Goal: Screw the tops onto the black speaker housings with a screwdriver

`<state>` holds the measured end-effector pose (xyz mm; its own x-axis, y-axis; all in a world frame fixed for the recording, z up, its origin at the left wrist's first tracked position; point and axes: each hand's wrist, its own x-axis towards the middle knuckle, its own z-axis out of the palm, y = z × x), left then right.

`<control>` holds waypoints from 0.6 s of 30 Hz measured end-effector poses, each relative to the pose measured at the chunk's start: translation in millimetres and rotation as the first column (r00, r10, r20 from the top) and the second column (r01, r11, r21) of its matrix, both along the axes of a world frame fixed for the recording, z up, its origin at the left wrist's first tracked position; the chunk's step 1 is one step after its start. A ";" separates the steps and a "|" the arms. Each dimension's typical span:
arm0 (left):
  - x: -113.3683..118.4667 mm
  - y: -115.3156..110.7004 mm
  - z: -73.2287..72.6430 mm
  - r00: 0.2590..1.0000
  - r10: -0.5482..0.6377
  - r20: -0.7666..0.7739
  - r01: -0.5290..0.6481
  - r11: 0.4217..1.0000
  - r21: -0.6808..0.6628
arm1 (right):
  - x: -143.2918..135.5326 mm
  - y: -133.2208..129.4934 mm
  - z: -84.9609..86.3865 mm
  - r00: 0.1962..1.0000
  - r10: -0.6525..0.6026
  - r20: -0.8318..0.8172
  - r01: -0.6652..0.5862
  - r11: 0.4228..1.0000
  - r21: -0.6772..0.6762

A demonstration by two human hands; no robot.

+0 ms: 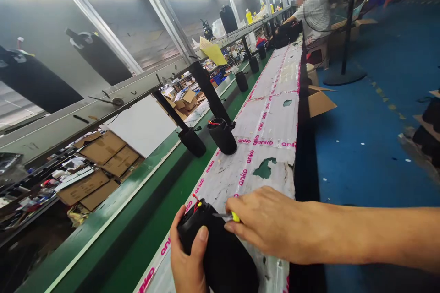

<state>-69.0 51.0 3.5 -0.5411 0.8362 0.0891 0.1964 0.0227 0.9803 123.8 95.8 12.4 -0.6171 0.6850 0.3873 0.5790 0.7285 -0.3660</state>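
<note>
A black fabric-covered cylinder (228, 256) lies tilted at the bottom centre, with red wires and a yellow connector (198, 204) sticking out at its open end. My left hand (189, 256) is wrapped round that end, thumb on the near side. Just right of it, my right hand (261, 222) is closed on a small tool (235, 216) with a yellow part and a thin metal shaft, whose tip points at the cylinder's rim. Another black cylinder (222, 137) with red wires on top stands farther up on the white table covering (268, 119).
Left of the table runs a green conveyor (137, 201) carrying more black cylinders (192, 142). A metal shelf rail (137, 94) crosses above it. A person (316, 13) sits at the far end, near a standing fan (344, 75). An open carton (319, 100) stands at the right.
</note>
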 end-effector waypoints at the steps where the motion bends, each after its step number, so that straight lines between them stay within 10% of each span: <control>1: -1.5 0.3 -0.8 0.999 -0.003 0.047 0.003 1.000 0.001 | 2.4 1.7 -3.2 1.000 -0.014 0.005 0.015 1.000 -0.016; 13: -10.8 8.0 -8.4 0.962 -0.007 0.271 -0.002 0.999 0.033 | -7.7 40.0 -73.8 0.977 -0.026 0.211 0.026 1.000 0.002; 18: -9.8 7.9 -13.8 0.983 0.058 0.171 -0.071 0.995 0.072 | -4.0 41.5 -55.9 0.999 0.052 -0.007 -0.053 0.995 -0.082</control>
<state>-78.8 58.9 -10.3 -0.6066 0.7931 0.0552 0.0286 -0.0477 0.9985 119.8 137.4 -43.5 -0.6513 0.6812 0.3344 0.5389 0.7254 -0.4281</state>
